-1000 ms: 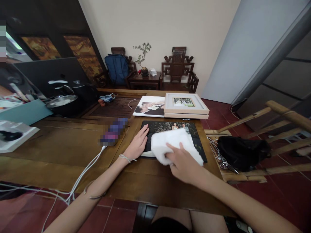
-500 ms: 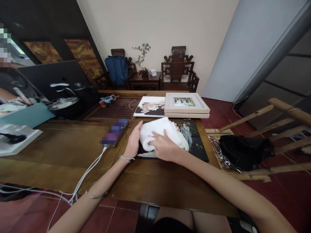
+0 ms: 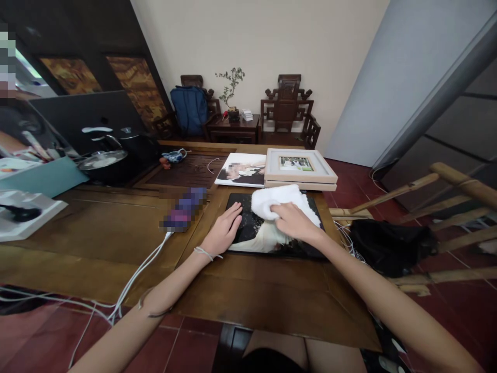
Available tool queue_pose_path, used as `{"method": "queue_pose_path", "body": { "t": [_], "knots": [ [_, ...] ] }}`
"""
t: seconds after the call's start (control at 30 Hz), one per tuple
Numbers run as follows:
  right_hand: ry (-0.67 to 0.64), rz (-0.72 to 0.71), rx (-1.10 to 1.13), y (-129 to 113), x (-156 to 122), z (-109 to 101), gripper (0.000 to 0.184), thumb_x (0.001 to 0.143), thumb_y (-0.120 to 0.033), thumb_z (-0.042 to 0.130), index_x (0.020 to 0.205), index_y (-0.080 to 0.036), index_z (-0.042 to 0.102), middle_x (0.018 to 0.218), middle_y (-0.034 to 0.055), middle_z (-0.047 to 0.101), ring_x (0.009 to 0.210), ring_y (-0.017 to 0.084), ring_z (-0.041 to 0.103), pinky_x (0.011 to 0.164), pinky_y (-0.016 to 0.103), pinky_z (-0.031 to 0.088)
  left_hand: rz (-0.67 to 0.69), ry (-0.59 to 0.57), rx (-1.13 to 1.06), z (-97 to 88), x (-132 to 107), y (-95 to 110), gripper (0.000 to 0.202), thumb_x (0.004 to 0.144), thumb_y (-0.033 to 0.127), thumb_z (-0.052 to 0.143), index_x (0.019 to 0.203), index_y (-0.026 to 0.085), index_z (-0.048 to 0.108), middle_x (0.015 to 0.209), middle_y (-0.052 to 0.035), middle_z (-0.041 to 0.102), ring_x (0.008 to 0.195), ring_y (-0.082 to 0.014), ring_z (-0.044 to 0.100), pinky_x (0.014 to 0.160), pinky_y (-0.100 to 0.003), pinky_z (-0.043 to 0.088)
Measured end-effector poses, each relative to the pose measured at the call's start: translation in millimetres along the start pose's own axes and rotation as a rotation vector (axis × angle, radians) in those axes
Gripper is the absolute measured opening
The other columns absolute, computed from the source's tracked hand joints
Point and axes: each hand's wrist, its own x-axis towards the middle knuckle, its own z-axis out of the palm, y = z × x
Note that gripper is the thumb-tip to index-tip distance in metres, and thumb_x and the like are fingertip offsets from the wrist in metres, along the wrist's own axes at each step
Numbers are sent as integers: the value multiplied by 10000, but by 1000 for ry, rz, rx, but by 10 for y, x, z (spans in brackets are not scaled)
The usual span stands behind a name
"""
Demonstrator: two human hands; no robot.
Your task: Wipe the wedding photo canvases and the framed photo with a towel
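A folded white towel (image 3: 285, 199) lies on a dark photo panel (image 3: 258, 239) near the table's right end. My right hand (image 3: 294, 221) grips the towel's near edge and presses it on the panel's upper right part, covering much of the picture there. My left hand (image 3: 225, 228) rests flat on the panel's left edge, fingers stretched out. Part of a white gown shows on the panel's lower half.
Behind the panel stand a white-edged photo print (image 3: 243, 173) and stacked picture frames (image 3: 330, 168). To the left lie a phone (image 3: 184, 210) with white cables (image 3: 143, 264), a pot (image 3: 103, 160) and a teal box (image 3: 46, 178). A bamboo chair (image 3: 462, 181) holding a black bag stands right.
My right hand has slid the towel to the right across the panel, baring its left part. My left hand has moved slightly right and now lies flatter on the panel's edge.
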Motion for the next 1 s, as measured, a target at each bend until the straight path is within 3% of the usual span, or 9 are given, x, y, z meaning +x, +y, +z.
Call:
{"method": "queue_pose_path", "body": {
  "t": [0.23, 0.33, 0.4, 0.57, 0.67, 0.73, 0.83, 1.0],
  "knots": [
    [16, -39, 91, -312, 823, 77, 400, 734, -154, 391, 1081, -206, 583, 1115, 76, 637, 970, 264, 577, 747, 304, 399, 29, 5, 35, -7, -6, -26, 416, 905, 315, 376, 1239, 109, 513, 1362, -131, 459, 1289, -211, 389, 1086, -419, 304],
    [10, -70, 131, -373, 942, 98, 355, 739, -195, 412, 1038, -202, 602, 1089, 62, 650, 938, 257, 588, 741, 290, 412, 21, 8, 40, -6, -12, -34, 410, 896, 314, 393, 1224, 108, 527, 1345, -139, 477, 1273, -224, 411, 1075, -425, 321],
    [22, -74, 149, -309, 880, 92, 352, 733, -183, 402, 1020, -191, 606, 1080, 68, 653, 930, 252, 591, 743, 282, 417, 22, 7, 36, -7, -13, -30, 407, 894, 311, 393, 1226, 115, 526, 1348, -133, 474, 1276, -224, 408, 1077, -427, 319],
    [77, -23, 150, 248, 387, -23, 400, 680, -78, 350, 988, -145, 597, 1122, 98, 629, 986, 225, 568, 820, 264, 405, 33, -1, 9, -21, -14, -5, 412, 898, 298, 380, 1246, 119, 509, 1370, -127, 449, 1303, -217, 365, 1086, -434, 301],
    [116, 52, 108, 618, 7, -75, 367, 705, -79, 329, 970, -113, 581, 1105, 152, 619, 997, 265, 556, 853, 341, 402, 31, 14, 6, -19, -13, -1, 400, 893, 295, 385, 1240, 145, 516, 1364, -110, 460, 1299, -222, 371, 1079, -455, 309],
    [122, 92, 78, 732, -269, -44, 335, 710, -78, 334, 936, -111, 579, 1039, 166, 636, 989, 287, 559, 886, 411, 384, 30, 28, 5, -12, -13, -5, 396, 891, 295, 390, 1233, 147, 523, 1360, -110, 465, 1296, -225, 376, 1076, -458, 313],
    [108, 64, 13, 634, -734, 92, 316, 689, -44, 344, 882, -147, 572, 1164, 164, 590, 1147, 286, 480, 992, 497, 288, 30, 33, 7, 2, -17, -13, 404, 890, 296, 394, 1232, 124, 524, 1357, -124, 465, 1296, -225, 376, 1079, -443, 311],
    [41, -51, -16, 100, -1460, 276, 337, 598, 4, 374, 796, -184, 572, 1419, 130, 362, 1338, 247, 242, 1082, 543, 135, 34, 33, -1, 12, -18, -14, 404, 892, 307, 393, 1230, 131, 526, 1359, -122, 463, 1293, -228, 380, 1079, -451, 308]
  ]
}}
